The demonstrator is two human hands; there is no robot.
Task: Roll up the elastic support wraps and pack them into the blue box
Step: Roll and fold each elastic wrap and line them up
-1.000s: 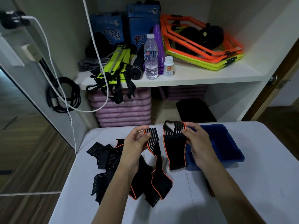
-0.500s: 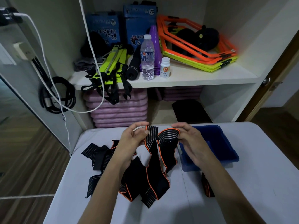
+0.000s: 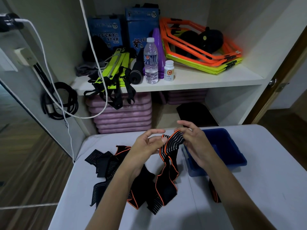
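The white table carries the blue box at right and loose wraps at left. Both hands hold one orange-edged wrap above the table. Left hand thumb presses it; right hand pinches its striped end, other fingers spread.

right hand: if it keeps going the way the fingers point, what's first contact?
The right hand points left, so first the wrap it already pinches, then probably the left hand; depth is unclear.
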